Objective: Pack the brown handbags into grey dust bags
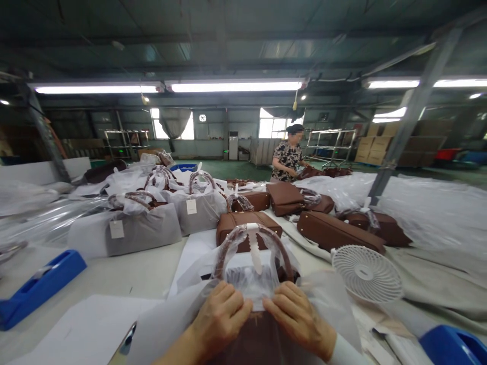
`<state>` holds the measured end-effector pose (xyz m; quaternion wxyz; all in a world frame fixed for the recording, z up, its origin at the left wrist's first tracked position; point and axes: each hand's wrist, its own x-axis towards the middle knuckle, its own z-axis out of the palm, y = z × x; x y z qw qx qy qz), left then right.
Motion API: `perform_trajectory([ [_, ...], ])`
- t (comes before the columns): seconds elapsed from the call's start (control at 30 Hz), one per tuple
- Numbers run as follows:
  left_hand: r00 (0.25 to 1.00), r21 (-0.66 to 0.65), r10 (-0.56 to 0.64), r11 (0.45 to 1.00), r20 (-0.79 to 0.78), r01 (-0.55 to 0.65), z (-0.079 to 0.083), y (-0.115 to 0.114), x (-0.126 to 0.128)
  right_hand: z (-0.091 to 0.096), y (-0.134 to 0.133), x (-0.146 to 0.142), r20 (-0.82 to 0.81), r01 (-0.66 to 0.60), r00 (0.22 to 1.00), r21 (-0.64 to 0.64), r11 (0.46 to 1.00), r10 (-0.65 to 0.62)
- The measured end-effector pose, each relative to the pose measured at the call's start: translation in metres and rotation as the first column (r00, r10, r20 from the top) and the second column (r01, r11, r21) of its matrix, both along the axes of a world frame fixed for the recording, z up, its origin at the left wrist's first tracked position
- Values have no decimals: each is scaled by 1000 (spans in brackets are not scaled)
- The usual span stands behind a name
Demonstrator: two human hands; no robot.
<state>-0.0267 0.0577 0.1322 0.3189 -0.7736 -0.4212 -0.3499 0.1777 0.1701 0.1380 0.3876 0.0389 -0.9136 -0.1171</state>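
A brown handbag (254,334) stands right in front of me, its body covered by a translucent wrapping bag (331,299). Its arched handles (224,253) are wrapped in clear film and rise beyond my hands, with a white toothed strap (254,248) hanging between them. My left hand (222,314) is closed with its fingers curled on the wrapping's top edge, left of centre. On the right, my right hand (297,315) pinches the same edge, thumb pointing inward. The two thumbs are a short way apart. The fingertips are partly hidden.
Wrapped handbags with tags (117,229) stand at left; bare brown handbags (338,230) lie behind and right. A blue tape dispenser (41,286), white paper (83,329), a round white fan (366,274) and a blue object (452,344) surround me. A person (288,157) works beyond.
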Motion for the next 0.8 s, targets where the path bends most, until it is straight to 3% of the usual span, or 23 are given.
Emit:
perform_trajectory([
  [0.23,997,7,26,1000,-71,-25,-10,-14,9,-8,-10,15,31,91,995,67,994,-93],
  [0.47,948,7,318,948,-10,-318,-51,-24,38,-33,-27,25,-51,262,965,109,959,-257],
  [0.6,930,12,365,931,34,-366,-70,-23,49,-41,-45,28,-47,326,945,64,943,-324],
  [0.73,921,59,390,919,-6,-389,-79,-26,50,-51,-57,65,64,347,935,44,937,-349],
  [0.8,920,124,389,916,-52,-381,-83,-24,44,-57,-51,106,31,477,878,-135,869,-477],
])
